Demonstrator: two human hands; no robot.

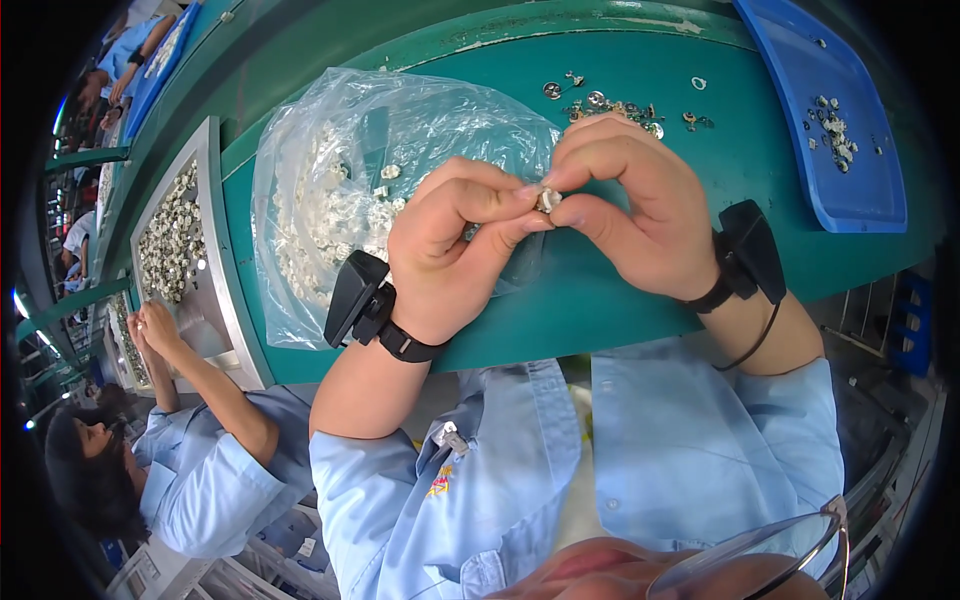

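Observation:
Between my two hands, above the green bench, is a small white and metallic part (548,200), mostly covered by fingertips. My left hand (455,235) pinches it from the left with thumb and forefinger. From the right, my right hand (635,195) closes thumb and forefinger on the same part. Under and beyond my left hand lies a clear plastic bag (400,100) with many small white parts (325,235) in it. Just past my right hand is a loose pile of small metal pieces (610,105). The part's exact kind is too small to tell.
A blue tray (870,205) with a few small parts stands at the right on the green bench (770,200). One white ring (699,83) lies near the back. On the left, a co-worker (210,460) handles parts beside a metal-edged tray (232,290) full of pieces.

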